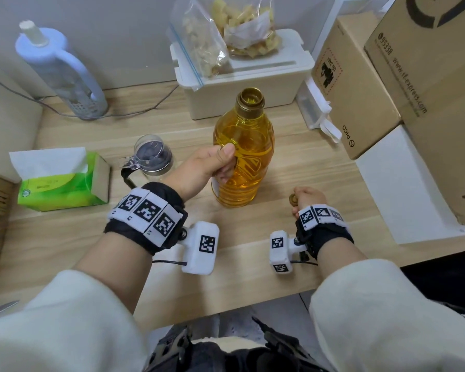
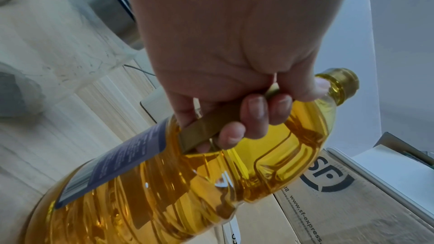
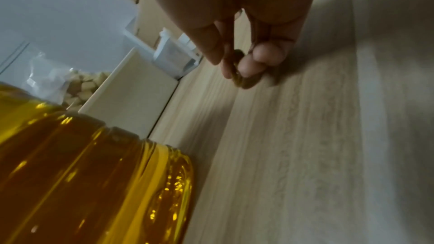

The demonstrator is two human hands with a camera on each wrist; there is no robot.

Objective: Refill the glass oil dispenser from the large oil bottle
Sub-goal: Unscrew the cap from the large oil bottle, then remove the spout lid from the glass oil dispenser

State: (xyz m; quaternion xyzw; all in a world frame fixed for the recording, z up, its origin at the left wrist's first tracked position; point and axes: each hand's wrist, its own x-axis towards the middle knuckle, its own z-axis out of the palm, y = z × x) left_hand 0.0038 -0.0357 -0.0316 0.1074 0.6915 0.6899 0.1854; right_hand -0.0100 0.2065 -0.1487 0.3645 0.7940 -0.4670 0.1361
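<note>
The large oil bottle (image 1: 246,157) stands upright mid-table, full of golden oil, its neck uncapped. My left hand (image 1: 215,165) grips its handle (image 2: 211,123), fingers curled through it. The bottle's gold cap (image 1: 293,200) is pinched in my right hand (image 1: 308,198), low over the table to the right of the bottle; the cap (image 3: 239,75) is close to the wood. The glass oil dispenser (image 1: 152,154), with a clear lid and metal collar, stands left of the bottle behind my left wrist.
A green tissue box (image 1: 62,181) sits at the left. A white storage box (image 1: 242,76) with food bags stands behind the bottle. Cardboard boxes (image 1: 387,76) crowd the right side. A white-blue pitcher (image 1: 62,73) and a cable lie at the back left.
</note>
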